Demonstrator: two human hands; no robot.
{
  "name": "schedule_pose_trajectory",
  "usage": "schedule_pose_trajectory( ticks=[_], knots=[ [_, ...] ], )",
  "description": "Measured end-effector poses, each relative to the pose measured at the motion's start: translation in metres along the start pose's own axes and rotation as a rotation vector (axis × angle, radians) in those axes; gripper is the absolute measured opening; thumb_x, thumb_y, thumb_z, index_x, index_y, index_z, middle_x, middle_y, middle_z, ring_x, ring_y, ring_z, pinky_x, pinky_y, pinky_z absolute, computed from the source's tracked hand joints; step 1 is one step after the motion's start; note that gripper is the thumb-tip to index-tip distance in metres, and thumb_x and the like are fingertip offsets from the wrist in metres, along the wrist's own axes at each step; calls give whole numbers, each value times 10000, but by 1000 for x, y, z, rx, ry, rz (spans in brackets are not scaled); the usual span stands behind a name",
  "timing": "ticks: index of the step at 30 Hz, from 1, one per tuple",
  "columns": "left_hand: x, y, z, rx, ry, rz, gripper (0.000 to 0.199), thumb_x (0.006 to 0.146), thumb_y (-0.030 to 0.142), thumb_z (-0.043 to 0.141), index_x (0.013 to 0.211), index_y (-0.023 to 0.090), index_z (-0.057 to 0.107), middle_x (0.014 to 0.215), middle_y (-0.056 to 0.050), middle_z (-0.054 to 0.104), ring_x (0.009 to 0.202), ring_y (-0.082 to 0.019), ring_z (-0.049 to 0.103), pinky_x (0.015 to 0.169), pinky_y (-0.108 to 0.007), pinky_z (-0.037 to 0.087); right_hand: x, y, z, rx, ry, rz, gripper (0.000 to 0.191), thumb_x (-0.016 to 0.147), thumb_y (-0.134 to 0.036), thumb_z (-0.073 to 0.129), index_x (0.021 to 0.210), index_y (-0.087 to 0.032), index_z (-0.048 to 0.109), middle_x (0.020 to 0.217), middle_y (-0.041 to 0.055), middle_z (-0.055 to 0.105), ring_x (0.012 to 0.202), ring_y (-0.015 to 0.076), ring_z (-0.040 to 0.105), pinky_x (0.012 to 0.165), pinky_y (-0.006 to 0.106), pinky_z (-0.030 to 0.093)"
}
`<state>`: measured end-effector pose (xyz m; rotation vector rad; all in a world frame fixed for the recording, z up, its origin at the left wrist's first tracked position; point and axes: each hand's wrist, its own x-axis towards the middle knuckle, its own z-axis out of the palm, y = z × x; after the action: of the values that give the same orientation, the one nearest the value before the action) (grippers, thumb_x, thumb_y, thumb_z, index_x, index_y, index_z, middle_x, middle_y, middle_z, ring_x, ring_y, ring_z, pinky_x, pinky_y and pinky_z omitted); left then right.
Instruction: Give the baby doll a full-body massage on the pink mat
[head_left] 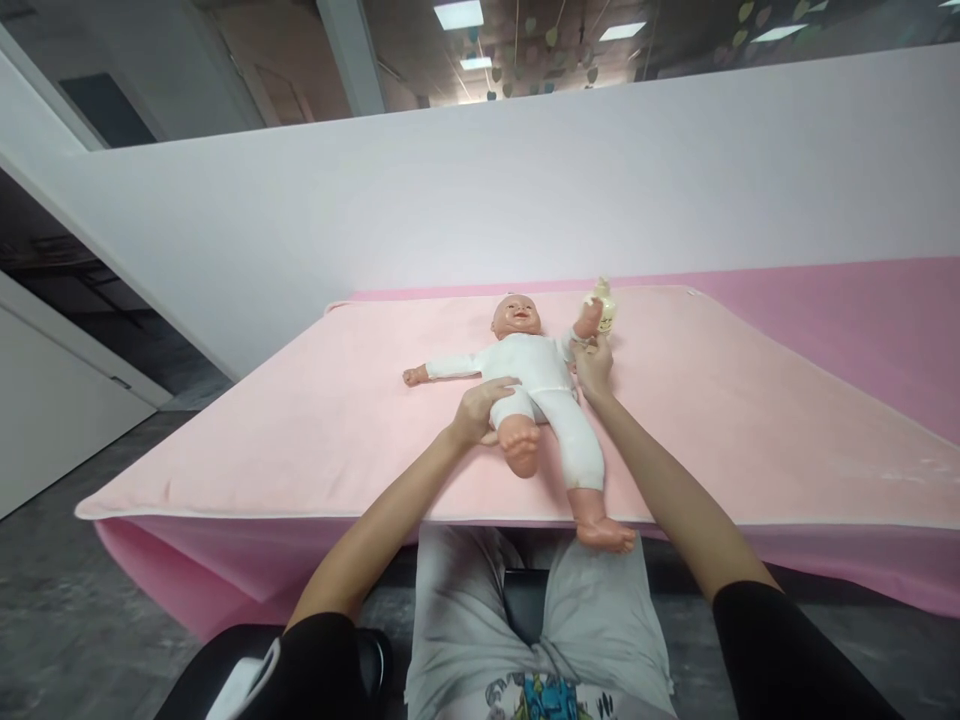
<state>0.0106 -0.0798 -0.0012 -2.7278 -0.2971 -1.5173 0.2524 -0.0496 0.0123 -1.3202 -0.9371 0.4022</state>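
Observation:
A baby doll (531,362) with a white cloth body lies face up on the pink cloth (337,420), its head away from me. My left hand (480,410) is wrapped round the doll's thigh on the left, and that leg is raised with the sole toward me. My right hand (594,366) grips the doll's arm on the right, which is bent upward. Just behind the doll's raised hand stands a pale yellow bottle (606,312), partly hidden. The doll's other leg stretches over the table's front edge.
A white partition (525,190) rises behind the table, with glass above it. Deeper pink cloth (885,330) shows at the right and hangs over the front edge. A black chair (206,665) is at the lower left.

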Motion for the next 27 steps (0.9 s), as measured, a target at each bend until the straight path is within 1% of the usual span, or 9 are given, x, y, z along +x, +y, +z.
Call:
schedule_pose_trajectory(
  ticks=[5, 8, 10, 14, 16, 18, 21, 23, 27],
  knots=[
    [9, 19, 2, -49, -94, 348, 383, 892, 493, 445, 1100, 182, 525, 1110, -183, 684, 1105, -266, 649, 868, -447, 588, 7, 3, -6, 127, 102, 354, 435, 787, -319, 506, 1196, -170, 504, 926, 68, 648, 639, 152, 614, 513, 246, 490],
    [13, 29, 6, -38, -248, 469, 293, 897, 439, 457, 1000, 185, 559, 1118, -178, 687, 1139, -256, 630, 933, -455, 561, 9, 5, -11, 163, 156, 456, 448, 827, -334, 469, 1243, -167, 491, 850, 55, 645, 584, 147, 603, 501, 245, 488],
    [13, 30, 8, 8, -265, 501, 270, 907, 406, 450, 993, 182, 573, 1151, -178, 671, 1180, -253, 602, 952, -453, 549, 8, 5, -14, 147, 183, 459, 461, 841, -343, 459, 1263, -158, 486, 841, 64, 649, 600, 160, 615, 506, 252, 489],
    [12, 24, 5, 206, 70, 434, 328, 939, 394, 389, 1113, 199, 586, 1149, -149, 630, 1178, -248, 579, 967, -483, 517, 7, 0, -15, 19, 197, 285, 469, 854, -353, 459, 1282, -161, 481, 909, 90, 654, 724, 195, 643, 561, 266, 492],
    [9, 17, 3, 354, 261, 313, 315, 921, 387, 447, 1145, 228, 601, 1072, -118, 617, 1102, -238, 596, 983, -488, 490, 6, -3, -14, -29, 191, 188, 437, 842, -348, 488, 1233, -154, 516, 959, 96, 650, 787, 194, 635, 629, 270, 498],
    [7, 9, 1, 470, 361, 160, 282, 889, 356, 525, 1129, 246, 623, 1019, -98, 602, 1034, -228, 605, 986, -475, 477, 3, -5, -11, -62, 172, 74, 391, 823, -333, 521, 1162, -142, 559, 988, 92, 648, 830, 185, 617, 714, 278, 498],
    [6, -1, -1, 474, 388, -39, 265, 893, 362, 549, 1110, 229, 625, 1068, -110, 604, 1031, -226, 610, 923, -420, 511, -4, -8, -8, -180, 87, -151, 366, 805, -297, 549, 1129, -138, 609, 996, 82, 640, 874, 193, 590, 803, 303, 484],
    [8, -3, 0, 373, 374, -118, 332, 908, 432, 534, 1140, 203, 600, 1150, -133, 608, 1080, -237, 607, 910, -403, 522, -10, -11, -7, -334, -76, -305, 402, 791, -242, 552, 1179, -169, 629, 1019, 82, 621, 895, 206, 583, 802, 307, 480],
    [15, 3, 3, 190, 297, -112, 376, 907, 482, 534, 1147, 195, 569, 1232, -146, 612, 1180, -249, 587, 963, -423, 507, -19, -18, -7, -559, -394, -473, 521, 764, -123, 503, 1256, -240, 630, 1106, 88, 579, 887, 207, 588, 749, 297, 480]
  ],
)
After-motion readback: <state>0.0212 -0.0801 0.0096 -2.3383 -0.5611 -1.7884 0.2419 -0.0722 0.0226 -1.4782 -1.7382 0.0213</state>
